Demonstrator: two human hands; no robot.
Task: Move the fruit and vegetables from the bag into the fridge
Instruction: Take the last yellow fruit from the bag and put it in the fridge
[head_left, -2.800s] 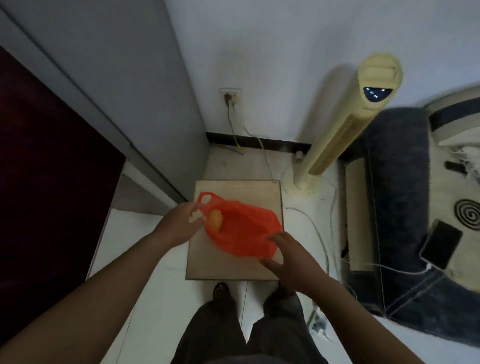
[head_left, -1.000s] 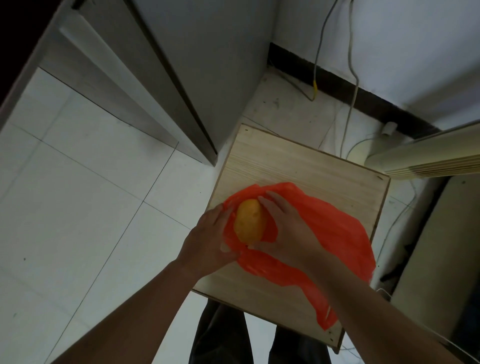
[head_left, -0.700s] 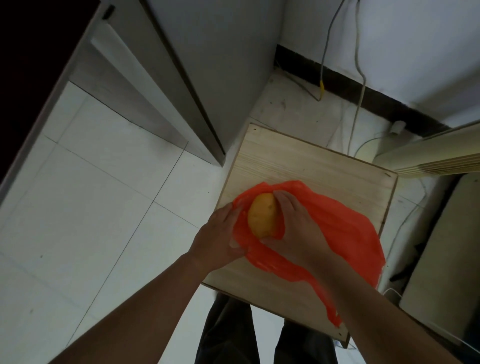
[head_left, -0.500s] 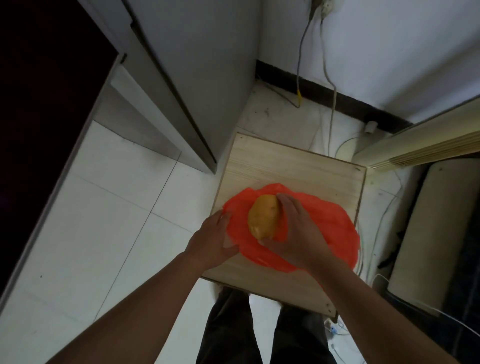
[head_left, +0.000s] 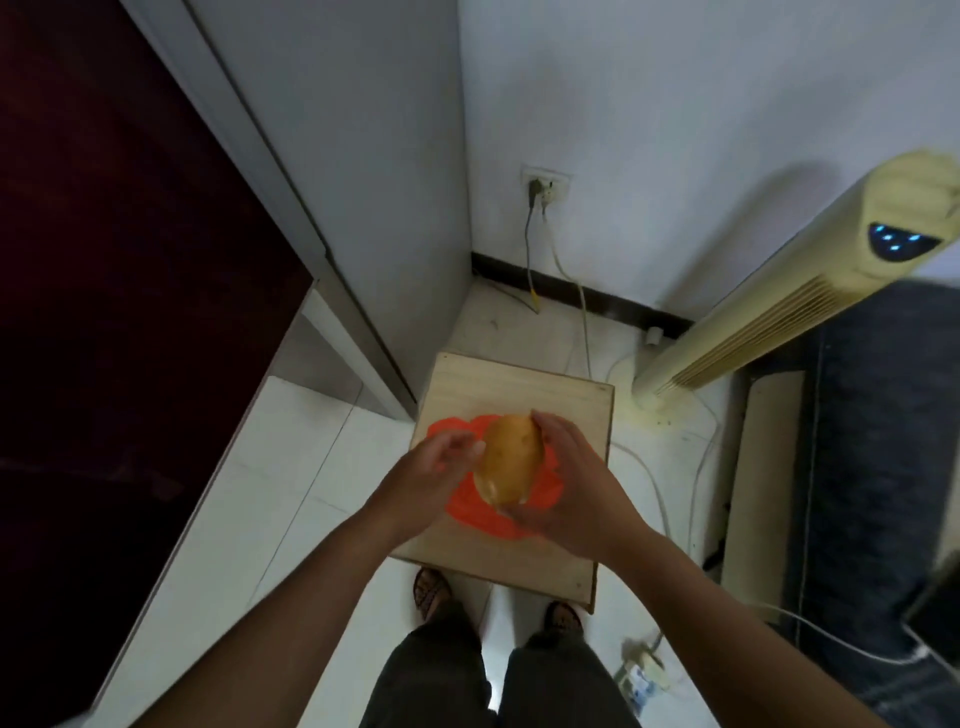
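Lifted clear of the orange bag (head_left: 470, 512), the potato (head_left: 508, 460) now sits gripped in the right hand (head_left: 569, 486) above the wooden board's (head_left: 519, 387) near edge; left hand (head_left: 422, 478) open beside it.

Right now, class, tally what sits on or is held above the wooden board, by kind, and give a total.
Potato: 1
Orange plastic bag: 1
Hands: 2, left hand and right hand
Total: 4

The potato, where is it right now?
In the head view the potato is held in the right hand, lifted above the orange bag on the wooden board, with the left hand beside it.
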